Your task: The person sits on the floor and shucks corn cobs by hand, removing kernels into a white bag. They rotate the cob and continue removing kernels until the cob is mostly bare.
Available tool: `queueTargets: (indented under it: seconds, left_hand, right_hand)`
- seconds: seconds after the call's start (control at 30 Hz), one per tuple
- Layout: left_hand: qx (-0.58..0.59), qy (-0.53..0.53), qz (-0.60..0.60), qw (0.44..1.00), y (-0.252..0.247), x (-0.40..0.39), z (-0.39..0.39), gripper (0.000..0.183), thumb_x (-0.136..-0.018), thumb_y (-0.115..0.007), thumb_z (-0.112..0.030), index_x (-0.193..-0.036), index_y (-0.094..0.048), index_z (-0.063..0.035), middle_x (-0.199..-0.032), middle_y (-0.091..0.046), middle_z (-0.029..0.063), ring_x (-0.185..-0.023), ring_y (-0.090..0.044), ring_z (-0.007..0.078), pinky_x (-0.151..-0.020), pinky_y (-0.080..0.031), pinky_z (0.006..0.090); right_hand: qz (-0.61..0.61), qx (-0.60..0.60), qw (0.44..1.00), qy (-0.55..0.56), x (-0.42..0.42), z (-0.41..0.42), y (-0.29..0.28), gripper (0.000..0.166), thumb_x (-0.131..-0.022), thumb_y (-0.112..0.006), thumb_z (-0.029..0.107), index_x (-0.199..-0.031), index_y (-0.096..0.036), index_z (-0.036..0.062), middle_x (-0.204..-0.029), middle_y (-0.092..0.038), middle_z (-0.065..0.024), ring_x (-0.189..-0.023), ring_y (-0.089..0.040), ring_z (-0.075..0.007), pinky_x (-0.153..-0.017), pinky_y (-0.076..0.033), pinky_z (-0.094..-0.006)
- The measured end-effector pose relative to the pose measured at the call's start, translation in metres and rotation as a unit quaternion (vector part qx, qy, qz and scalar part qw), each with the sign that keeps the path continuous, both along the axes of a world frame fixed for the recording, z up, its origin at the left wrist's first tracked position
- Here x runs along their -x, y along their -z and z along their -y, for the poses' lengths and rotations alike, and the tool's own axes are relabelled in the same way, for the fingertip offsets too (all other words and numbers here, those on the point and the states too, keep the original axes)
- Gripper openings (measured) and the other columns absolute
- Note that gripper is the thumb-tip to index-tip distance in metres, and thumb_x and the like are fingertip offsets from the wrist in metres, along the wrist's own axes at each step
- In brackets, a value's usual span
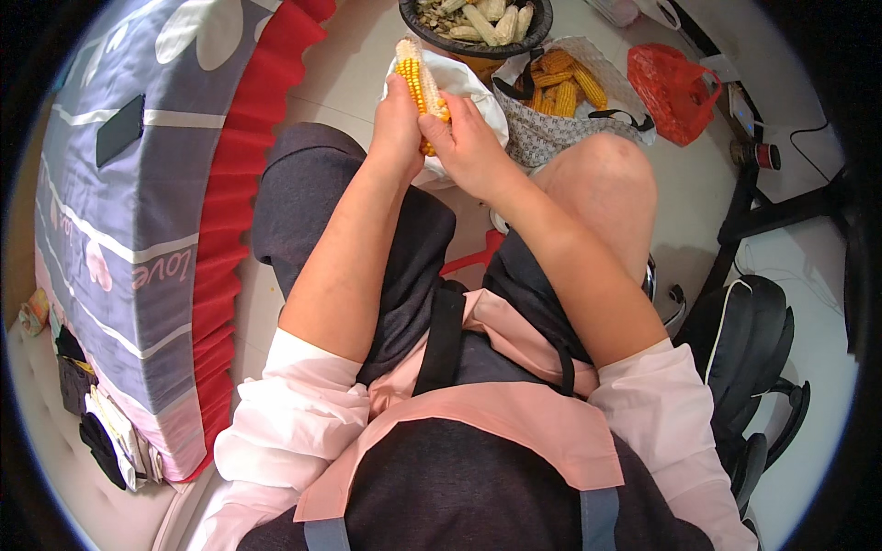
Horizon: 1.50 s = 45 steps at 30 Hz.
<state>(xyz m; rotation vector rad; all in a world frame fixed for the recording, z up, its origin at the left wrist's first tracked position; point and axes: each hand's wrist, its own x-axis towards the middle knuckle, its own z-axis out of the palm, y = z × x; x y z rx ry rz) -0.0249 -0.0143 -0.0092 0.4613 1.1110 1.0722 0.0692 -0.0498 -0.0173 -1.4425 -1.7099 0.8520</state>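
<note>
A partly shelled ear of dried yellow corn (411,77) is held tilted between my two hands. Kernels still cover its left side, while the right side shows bare pale cob. My left hand (400,124) grips the ear from the left, thumb along the kernels. My right hand (468,138) closes on its lower right part, thumb and fingers at some loose-looking kernels. Below the ear, a white plastic bag (475,86) gapes between my knees; its contents are hidden by my hands.
Beyond the bag, a black basin (544,31) holds bare cobs. A patterned bag (530,131) with several unshelled ears (565,96) stands right of it, near a red plastic bag (672,89). A bed (165,206) with a phone (120,131) lies left, a black backpack (747,337) right.
</note>
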Motion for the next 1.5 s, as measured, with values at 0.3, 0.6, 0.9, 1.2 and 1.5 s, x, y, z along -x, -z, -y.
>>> queueTargets:
  seconds: [0.3,0.6,0.9,1.2,1.5]
  left_hand:
    - [-0.004,-0.02,-0.057,0.998,0.009,-0.005,-0.001,0.048,-0.092,-0.023,-0.037,-0.108,-0.043,0.0041,-0.092,-0.054,0.0146,-0.082,-0.056,0.0234,-0.074,-0.046,0.0354]
    - [-0.023,-0.013,-0.101,0.995,0.012,-0.005,-0.006,0.055,-0.091,-0.02,-0.041,-0.106,-0.043,0.0066,-0.093,-0.054,0.0163,-0.084,-0.056,0.0245,-0.074,-0.046,0.0351]
    - [-0.011,-0.035,-0.125,0.992,0.015,-0.009,-0.006,0.058,-0.091,-0.018,-0.042,-0.109,-0.042,0.007,-0.096,-0.053,0.0174,-0.085,-0.057,0.0254,-0.074,-0.047,0.0352]
    - [-0.004,-0.046,-0.127,0.991,0.017,-0.009,-0.01,0.057,-0.091,-0.017,-0.039,-0.103,-0.047,0.008,-0.09,-0.056,0.0155,-0.081,-0.057,0.0237,-0.071,-0.046,0.0333]
    - [0.026,-0.091,-0.039,0.995,-0.002,-0.01,-0.005,0.047,-0.092,-0.021,-0.034,-0.108,-0.04,0.0047,-0.097,-0.05,0.0156,-0.087,-0.054,0.0257,-0.075,-0.046,0.0373]
  right_hand:
    - [-0.019,-0.021,1.0,0.011,0.0,-0.001,0.003,0.032,-0.088,-0.034,0.02,-0.102,-0.048,-0.0061,-0.093,-0.052,-0.0234,-0.09,-0.05,-0.0369,-0.081,-0.04,-0.0387]
    - [-0.027,-0.032,0.999,0.029,0.0,-0.007,0.007,0.031,-0.086,-0.034,0.017,-0.09,-0.054,-0.0061,-0.086,-0.055,-0.0242,-0.082,-0.052,-0.0395,-0.076,-0.041,-0.0424]
    - [-0.012,-0.002,0.999,0.036,0.0,-0.01,0.007,0.031,-0.089,-0.034,0.022,-0.087,-0.053,-0.0022,-0.086,-0.055,-0.023,-0.083,-0.053,-0.0381,-0.072,-0.042,-0.0389]
    - [-0.057,0.076,0.993,0.067,-0.006,-0.017,0.011,0.036,-0.088,-0.037,0.028,-0.087,-0.056,-0.0029,-0.078,-0.058,-0.0225,-0.072,-0.055,-0.0386,-0.068,-0.043,-0.039]
    - [-0.058,-0.01,0.995,0.075,0.001,-0.012,0.009,0.037,-0.088,-0.04,0.031,-0.077,-0.056,-0.0007,-0.07,-0.056,-0.0212,-0.071,-0.055,-0.037,-0.066,-0.043,-0.0402]
